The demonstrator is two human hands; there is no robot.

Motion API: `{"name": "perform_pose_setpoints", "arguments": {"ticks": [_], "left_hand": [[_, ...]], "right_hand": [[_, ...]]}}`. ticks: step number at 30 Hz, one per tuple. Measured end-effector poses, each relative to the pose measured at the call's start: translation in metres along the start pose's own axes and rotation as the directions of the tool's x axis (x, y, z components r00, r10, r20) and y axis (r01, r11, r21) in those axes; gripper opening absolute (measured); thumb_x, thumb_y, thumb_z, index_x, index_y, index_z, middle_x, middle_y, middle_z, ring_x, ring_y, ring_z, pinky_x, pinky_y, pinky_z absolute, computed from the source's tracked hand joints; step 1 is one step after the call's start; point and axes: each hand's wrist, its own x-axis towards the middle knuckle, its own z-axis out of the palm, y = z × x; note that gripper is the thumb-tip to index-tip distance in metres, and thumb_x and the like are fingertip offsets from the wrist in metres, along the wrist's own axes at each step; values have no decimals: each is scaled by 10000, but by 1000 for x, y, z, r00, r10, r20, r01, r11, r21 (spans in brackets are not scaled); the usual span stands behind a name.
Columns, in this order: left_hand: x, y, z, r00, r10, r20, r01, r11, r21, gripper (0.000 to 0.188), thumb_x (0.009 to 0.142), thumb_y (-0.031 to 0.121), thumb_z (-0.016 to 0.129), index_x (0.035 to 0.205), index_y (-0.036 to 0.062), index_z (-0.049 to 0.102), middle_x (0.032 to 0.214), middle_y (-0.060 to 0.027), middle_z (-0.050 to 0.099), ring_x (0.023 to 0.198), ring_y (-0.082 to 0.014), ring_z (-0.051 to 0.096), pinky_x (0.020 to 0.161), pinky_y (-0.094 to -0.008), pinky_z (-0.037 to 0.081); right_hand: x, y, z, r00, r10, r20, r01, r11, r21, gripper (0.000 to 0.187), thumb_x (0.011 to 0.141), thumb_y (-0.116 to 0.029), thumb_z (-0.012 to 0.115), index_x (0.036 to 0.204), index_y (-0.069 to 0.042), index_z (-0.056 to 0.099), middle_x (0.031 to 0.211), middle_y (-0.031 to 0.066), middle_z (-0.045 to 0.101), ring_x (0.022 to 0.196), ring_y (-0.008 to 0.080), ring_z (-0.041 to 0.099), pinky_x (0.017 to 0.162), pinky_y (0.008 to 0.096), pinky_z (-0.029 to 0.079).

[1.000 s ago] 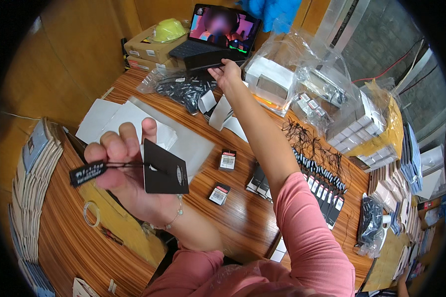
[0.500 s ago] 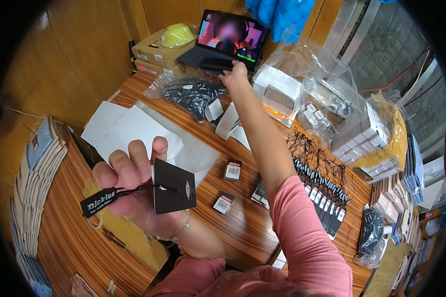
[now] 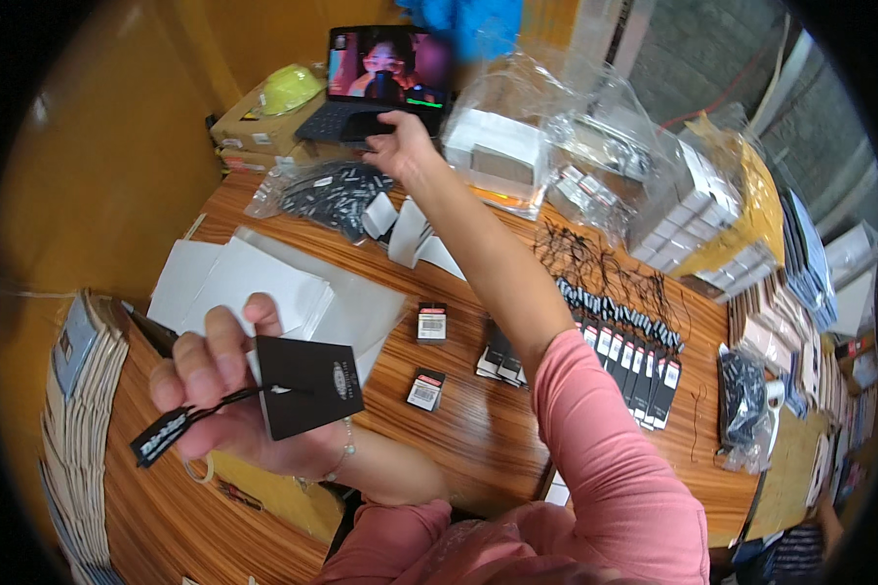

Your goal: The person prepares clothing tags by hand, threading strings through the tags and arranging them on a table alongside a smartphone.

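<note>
My left hand (image 3: 219,390), raised close at the left, pinches a black square hang tag (image 3: 310,388). A black cord loops from the tag to a small black label (image 3: 162,435) dangling beside the fingers. Far from me, my right hand (image 3: 405,146) reaches across the table, its thumb and fingers around the right end of a black phone (image 3: 364,128) lying on a keyboard. Behind the phone stands a lit tablet screen (image 3: 388,70). Two small stacks of tags, a far stack (image 3: 431,323) and a near stack (image 3: 425,389), lie on the wooden table beneath my arms.
White sheets (image 3: 249,283) lie at the left, beside a bag of black cords (image 3: 337,195). Right of my arm are corded black tags (image 3: 644,375) in a row. A plastic-wrapped stack of white boxes (image 3: 688,210) stands farther right. Folded bundles (image 3: 83,409) line the left edge.
The whole view has shifted, so the far things sit farther left. The tag in my left hand has turned a little. My right hand stays at the phone.
</note>
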Motion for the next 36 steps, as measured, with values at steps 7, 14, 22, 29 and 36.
{"name": "perform_pose_setpoints", "arguments": {"ticks": [7,14,22,29,36], "left_hand": [[-2,14,12,996,49,-71,-54,996,-73,256,685,247,695,884,155,563,755,66,530,744,-99,459,899,-361,320],[-4,-2,19,998,31,-62,-34,999,-36,258,690,258,685,859,111,556,763,41,544,758,-126,469,891,-360,308],[-18,-18,37,988,-138,69,141,989,-47,261,689,252,694,915,171,591,783,73,537,769,-98,447,956,-363,314],[-30,-41,60,908,-112,405,-83,897,435,237,725,114,670,927,62,557,820,-51,573,770,-159,507,865,-409,409],[-47,-73,84,917,-316,244,-64,489,870,208,647,-71,672,845,-33,618,820,-62,614,764,-111,558,691,-220,443]], "right_hand": [[-164,-4,-24,789,470,397,-133,760,-636,292,846,-191,485,1081,-24,435,944,124,576,778,176,596,664,301,457],[-360,-91,-68,779,471,413,368,190,-910,452,864,-305,495,1176,16,435,984,111,561,908,197,538,809,297,415],[-516,-110,-112,956,217,199,211,-35,-977,435,814,-226,568,1141,43,467,1130,179,523,1039,295,512,884,358,391],[-605,-108,-179,965,-169,-203,-224,-117,-968,417,794,-176,581,1146,18,469,1036,164,562,995,298,522,867,356,390],[-624,-30,-311,762,-637,-118,-434,-366,-823,441,778,-178,574,1166,-10,447,1217,184,409,1132,340,373,950,405,292]]}}
